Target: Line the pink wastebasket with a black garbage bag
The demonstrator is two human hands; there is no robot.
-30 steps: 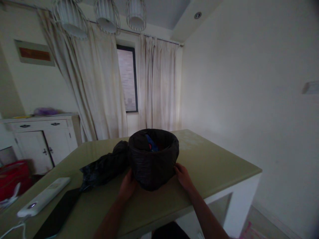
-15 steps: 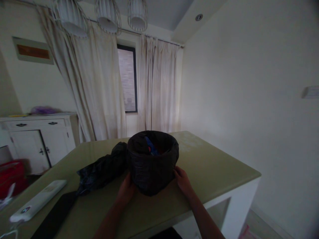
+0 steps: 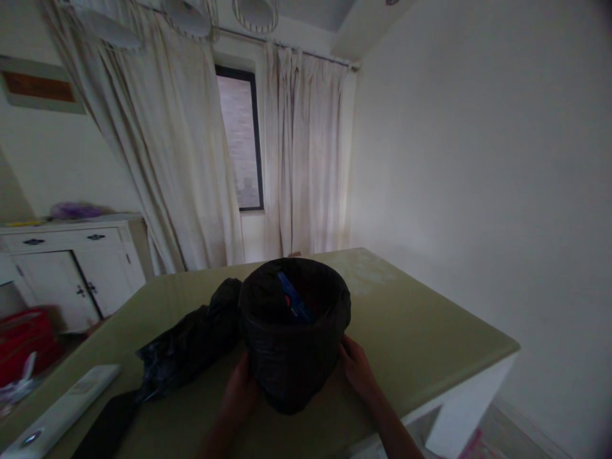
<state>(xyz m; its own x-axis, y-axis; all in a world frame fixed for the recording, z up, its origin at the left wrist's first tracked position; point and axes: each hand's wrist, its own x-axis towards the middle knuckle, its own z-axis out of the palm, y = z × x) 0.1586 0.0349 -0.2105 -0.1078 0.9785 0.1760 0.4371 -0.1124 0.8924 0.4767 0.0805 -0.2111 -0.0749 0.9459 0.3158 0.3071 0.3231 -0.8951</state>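
Black plastic lies against both hands: the left hand (image 3: pixel 241 386) rests at the left side of a round, black-covered container (image 3: pixel 291 363), and the right hand (image 3: pixel 357 366) touches its right side. Their fingers are partly hidden and dim, so I cannot tell whether they pinch the plastic or simply press on it. The container is at the lower centre of the frame, mouth upward, with a blue object (image 3: pixel 294 298) bearing a reddish spot inside. Just left of it, a crumpled black bag (image 3: pixel 191 347) stretches across the green worktop (image 3: pixel 421 331). Nearer the lower left corner are a flat black object (image 3: pixel 108 424) and a long white device (image 3: pixel 67 408). Farther out, a red bag (image 3: pixel 29 341) sits at the left edge, below a white cabinet (image 3: pixel 52 261); pale curtains (image 3: pixel 176 140) flank a narrow window (image 3: pixel 239 137) at upper centre.
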